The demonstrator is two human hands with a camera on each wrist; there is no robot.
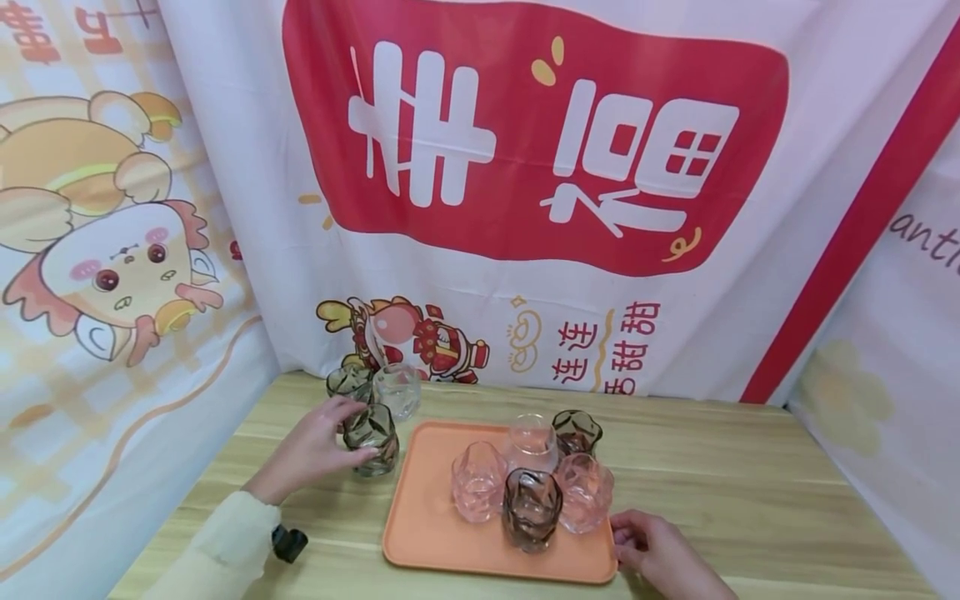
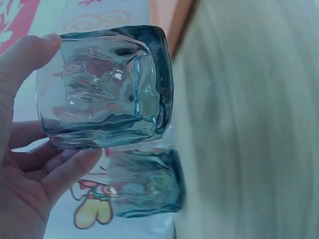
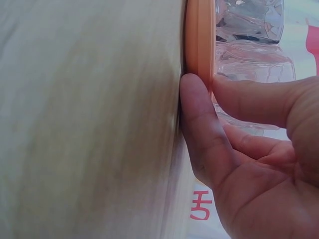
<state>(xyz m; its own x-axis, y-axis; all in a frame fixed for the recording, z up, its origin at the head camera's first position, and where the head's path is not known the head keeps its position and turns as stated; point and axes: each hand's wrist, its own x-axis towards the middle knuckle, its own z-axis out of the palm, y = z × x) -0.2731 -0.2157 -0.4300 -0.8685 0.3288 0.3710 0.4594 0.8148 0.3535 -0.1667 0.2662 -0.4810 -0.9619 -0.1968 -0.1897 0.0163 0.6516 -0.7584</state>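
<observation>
My left hand point(image 1: 318, 446) grips a smoky grey faceted glass point(image 1: 372, 442) left of the tray, thumb on one side and fingers on the other. In the left wrist view that glass point(image 2: 107, 89) stands upright relative to the table; whether its base touches the wood I cannot tell. At the right front corner of the orange tray point(image 1: 427, 542), my right hand point(image 1: 660, 550) pinches the rim point(image 3: 200, 45) between thumb and forefinger. On the tray are two dark glasses point(image 1: 532, 510) point(image 1: 576, 435) and three clear ones point(image 1: 480, 483) point(image 1: 534, 442) point(image 1: 587, 493), grouped toward its right side.
Behind the held glass stand another dark glass point(image 1: 348, 382) and a clear glass point(image 1: 397, 392), near the table's back left corner. A printed cloth point(image 1: 525, 333) hangs along the back of the wooden table point(image 1: 720, 475), with more cloth at both sides.
</observation>
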